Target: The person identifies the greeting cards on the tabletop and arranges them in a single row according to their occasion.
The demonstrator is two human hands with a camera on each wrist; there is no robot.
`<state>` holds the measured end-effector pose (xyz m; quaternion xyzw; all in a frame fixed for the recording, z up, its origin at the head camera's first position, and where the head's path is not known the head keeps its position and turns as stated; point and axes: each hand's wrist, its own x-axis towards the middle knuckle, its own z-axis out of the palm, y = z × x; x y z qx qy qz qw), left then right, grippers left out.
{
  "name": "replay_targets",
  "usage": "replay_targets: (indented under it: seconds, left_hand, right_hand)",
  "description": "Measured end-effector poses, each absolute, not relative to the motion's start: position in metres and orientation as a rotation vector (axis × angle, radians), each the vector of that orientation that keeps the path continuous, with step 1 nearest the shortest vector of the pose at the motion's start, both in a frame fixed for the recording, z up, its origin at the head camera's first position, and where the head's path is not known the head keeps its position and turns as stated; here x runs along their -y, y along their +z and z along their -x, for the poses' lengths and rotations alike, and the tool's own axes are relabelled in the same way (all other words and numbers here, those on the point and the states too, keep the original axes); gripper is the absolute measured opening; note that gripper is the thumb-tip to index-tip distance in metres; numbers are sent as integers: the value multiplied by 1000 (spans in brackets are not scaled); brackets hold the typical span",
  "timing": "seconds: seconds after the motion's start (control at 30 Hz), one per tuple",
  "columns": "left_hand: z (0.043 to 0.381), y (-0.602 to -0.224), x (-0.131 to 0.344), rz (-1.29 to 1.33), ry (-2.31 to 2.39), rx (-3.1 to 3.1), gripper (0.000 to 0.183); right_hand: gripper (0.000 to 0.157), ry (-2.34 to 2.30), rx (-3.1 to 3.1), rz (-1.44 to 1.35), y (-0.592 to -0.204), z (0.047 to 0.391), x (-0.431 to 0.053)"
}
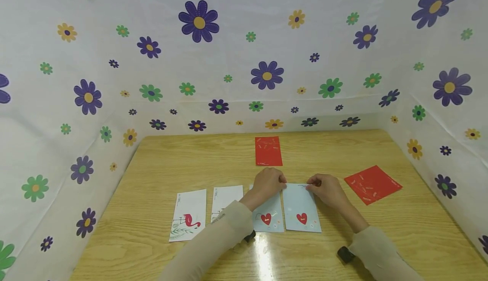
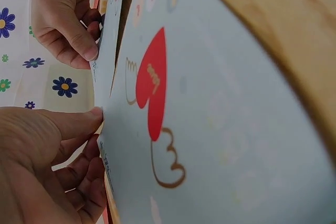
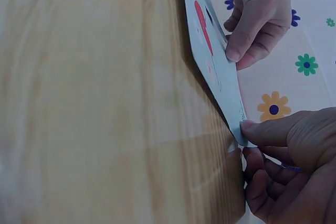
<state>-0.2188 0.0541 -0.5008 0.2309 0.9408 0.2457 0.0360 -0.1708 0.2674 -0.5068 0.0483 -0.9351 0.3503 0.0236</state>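
Two pale blue cards with a red heart lie side by side on the wooden table. My left hand lies across the upper part of the left blue card. Its thumb and fingers pinch the top left corner of the right blue card. At that card's top right corner, my right hand grips the edge between thumb and curled fingers. The right wrist view shows both thumbs on this card's upper edge. Seen close in the left wrist view, a heart card fills much of the picture.
To the left lie a white flamingo card and a second white card, partly covered by the left sleeve. One red card lies behind the hands, another red card to the right. A flowered cloth encloses the table.
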Motion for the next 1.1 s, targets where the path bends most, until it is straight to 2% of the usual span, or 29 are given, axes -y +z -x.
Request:
replay_targets:
  seconds: [0.8,1.1]
  left_hand:
    - [220,-503,-55,-670,740,-2892,5]
    - [221,-500,-56,-637,798,-2894,9]
  right_hand:
    - [11,1063,2911,-140,-509,172,-266]
    - [22,1245,2896,-71,-507,169,-276]
